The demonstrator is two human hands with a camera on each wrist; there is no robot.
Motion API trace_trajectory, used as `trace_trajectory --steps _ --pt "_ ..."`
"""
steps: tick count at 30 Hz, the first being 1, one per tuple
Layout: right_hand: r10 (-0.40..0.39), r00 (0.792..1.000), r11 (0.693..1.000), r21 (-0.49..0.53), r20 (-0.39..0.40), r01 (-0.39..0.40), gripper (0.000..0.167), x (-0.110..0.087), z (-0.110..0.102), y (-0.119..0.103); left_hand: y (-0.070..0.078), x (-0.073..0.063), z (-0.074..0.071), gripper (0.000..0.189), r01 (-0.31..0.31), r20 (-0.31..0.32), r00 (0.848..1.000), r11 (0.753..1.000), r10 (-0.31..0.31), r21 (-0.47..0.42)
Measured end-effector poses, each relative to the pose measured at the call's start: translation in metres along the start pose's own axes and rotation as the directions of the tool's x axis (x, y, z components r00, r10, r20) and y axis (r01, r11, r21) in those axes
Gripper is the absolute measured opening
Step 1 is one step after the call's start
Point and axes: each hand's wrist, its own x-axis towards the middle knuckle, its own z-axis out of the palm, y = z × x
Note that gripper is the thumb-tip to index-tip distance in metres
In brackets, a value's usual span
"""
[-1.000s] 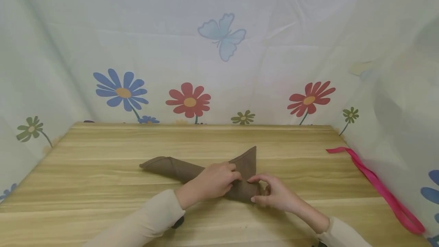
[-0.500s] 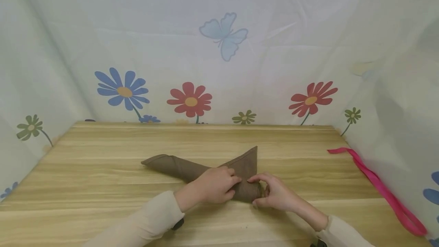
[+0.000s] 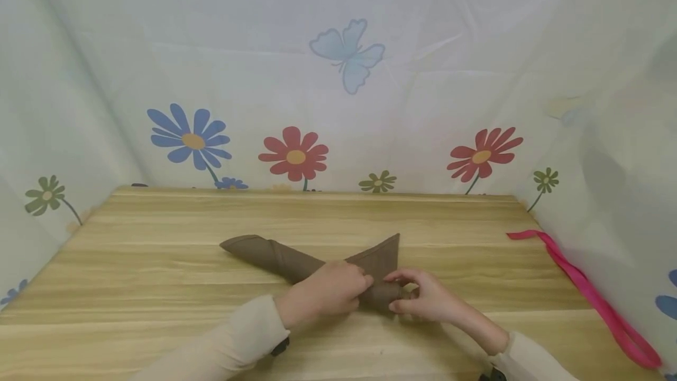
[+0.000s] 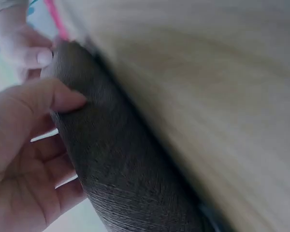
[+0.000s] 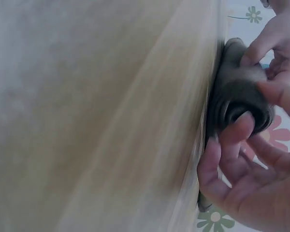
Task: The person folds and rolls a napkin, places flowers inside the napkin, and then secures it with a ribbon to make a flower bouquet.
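A brown cloth (image 3: 296, 260) lies on the wooden table, wound into a long roll with a flat pointed corner sticking up at the right. My left hand (image 3: 325, 290) grips the roll near its middle. In the left wrist view, its thumb (image 4: 67, 100) presses on the cloth while the other fingers lie on the far side. At the roll's right end is my right hand (image 3: 433, 298), holding it between thumb and fingers. Spiral layers of the rolled end (image 5: 222, 116) show in the right wrist view, with right-hand fingertips (image 5: 244, 124) at its opening.
A pink ribbon (image 3: 582, 287) lies along the right side of the wooden table (image 3: 158, 310). Behind and beside the table hangs a white curtain (image 3: 238, 75) printed with flowers and a butterfly.
The cloth's pointed corner has dropped slightly toward me, and the roll's left end has shifted a little away. Both hands have stayed on the roll with only small movements.
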Motion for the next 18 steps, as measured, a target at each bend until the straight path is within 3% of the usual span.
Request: trace_trajectory --steps 2,4,7,9,12,18 --pt "0.028 0.999 0.997 0.077 0.039 -0.031 0.045 -0.001 -0.001 0.000 -0.002 -0.001 -0.005 0.008 0.005 0.032 0.999 0.991 -0.001 -0.130" --pt "0.051 0.996 0.990 0.126 0.071 -0.060 0.044 -0.002 -0.001 0.000 -0.004 -0.003 -0.009 0.014 0.025 0.066 0.998 0.965 -0.008 -0.259" --pt "0.089 0.993 0.984 0.144 0.079 -0.100 0.046 -0.002 -0.002 -0.001 -0.007 -0.005 -0.012 0.029 0.068 0.097 0.995 0.928 -0.034 -0.367" --pt "0.103 0.993 0.985 0.132 0.054 -0.109 0.046 -0.001 -0.001 -0.002 -0.008 -0.005 -0.012 0.039 0.080 0.091 0.995 0.924 -0.049 -0.374" --pt "0.101 0.995 0.988 0.114 -0.007 -0.100 0.044 -0.001 0.000 -0.002 -0.010 -0.004 -0.008 0.041 0.064 0.044 0.998 0.937 -0.052 -0.343" --pt "-0.019 0.995 0.999 0.036 -0.094 0.022 0.035 -0.001 0.002 -0.001 -0.012 -0.003 0.003 0.032 0.000 -0.125 0.992 0.987 -0.021 -0.163"
